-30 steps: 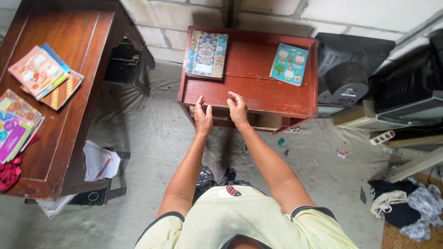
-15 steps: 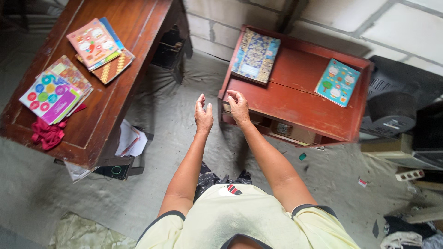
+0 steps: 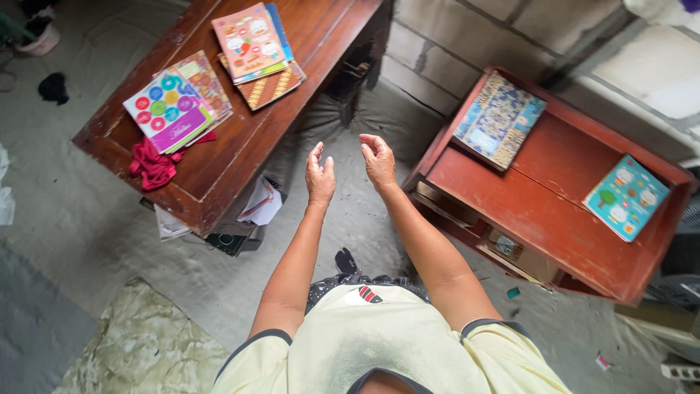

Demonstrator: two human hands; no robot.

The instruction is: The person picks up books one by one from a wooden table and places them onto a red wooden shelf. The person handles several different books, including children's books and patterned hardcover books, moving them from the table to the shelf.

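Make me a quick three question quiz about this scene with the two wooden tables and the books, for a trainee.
1. True or false: the left hand holds a book.
2. How many books lie on the red table? A one, B two, C four.
3. What lies beside the book with coloured circles on the brown table?

Key
1. False: both it and the right hand are empty, raised over the floor between the tables.
2. B: the blue patterned book and the teal book.
3. A red cloth.

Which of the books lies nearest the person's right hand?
The blue-and-gold patterned book on the red cabinet is nearest the right hand; the teal cartoon book lies at the far end.
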